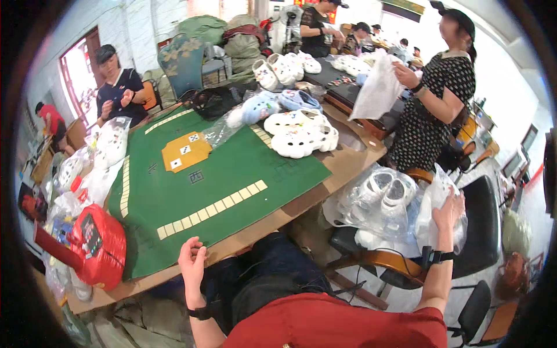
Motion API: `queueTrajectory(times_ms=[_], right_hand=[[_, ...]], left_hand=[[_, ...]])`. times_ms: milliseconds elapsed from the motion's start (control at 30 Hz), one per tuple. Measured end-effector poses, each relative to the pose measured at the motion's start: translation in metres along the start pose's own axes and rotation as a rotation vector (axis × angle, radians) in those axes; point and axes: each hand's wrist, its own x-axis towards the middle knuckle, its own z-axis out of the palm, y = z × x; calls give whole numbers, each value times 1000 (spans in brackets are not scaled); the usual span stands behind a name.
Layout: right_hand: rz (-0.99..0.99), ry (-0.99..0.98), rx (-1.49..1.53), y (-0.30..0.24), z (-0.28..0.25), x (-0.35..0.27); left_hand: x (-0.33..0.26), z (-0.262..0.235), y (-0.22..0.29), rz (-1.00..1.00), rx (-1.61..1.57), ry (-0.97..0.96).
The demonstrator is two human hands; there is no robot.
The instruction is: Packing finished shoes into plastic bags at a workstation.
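My left hand [192, 258] hovers by the front edge of the green-topped table [232, 197], its fingers loosely curled and apart with nothing in them. Off to my right, my right hand [449, 210] grips a clear plastic bag [442, 188] with something pale inside. That bag is over a black chair [480, 223]. Beside it on the seat, a clear bag of white clogs [380, 194] lies on more wrapped, pale items. What exactly fills the gripped bag is hard to make out.
White clogs [301, 133] and blue clogs [261, 107] sit at the table's far right. A red shiny package [103, 246] and bagged clogs [110, 145] line its left. One person [119, 87] sits across the table; another [447, 87] stands at right holding a white bag [376, 87].
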Motion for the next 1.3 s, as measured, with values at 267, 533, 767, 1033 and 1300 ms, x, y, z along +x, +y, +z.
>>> queueTrajectory(times_ms=[267, 533, 767, 1033, 1300], right_hand=[[-921, -15, 803, -228, -6, -2], [-871, 63, 723, -415, 80, 72], [-995, -303, 407, -487, 88, 124], [-1071, -315, 361, -501, 115, 133], [-1151, -24, 181, -475, 107, 116]], left_hand=[[-2, 3, 6, 0, 58, 9], [2, 5, 11, -21, 134, 3], [1, 6, 14, -96, 237, 63], [-5, 9, 20, -101, 263, 103], [-3, 11, 25, -11, 246, 109]])
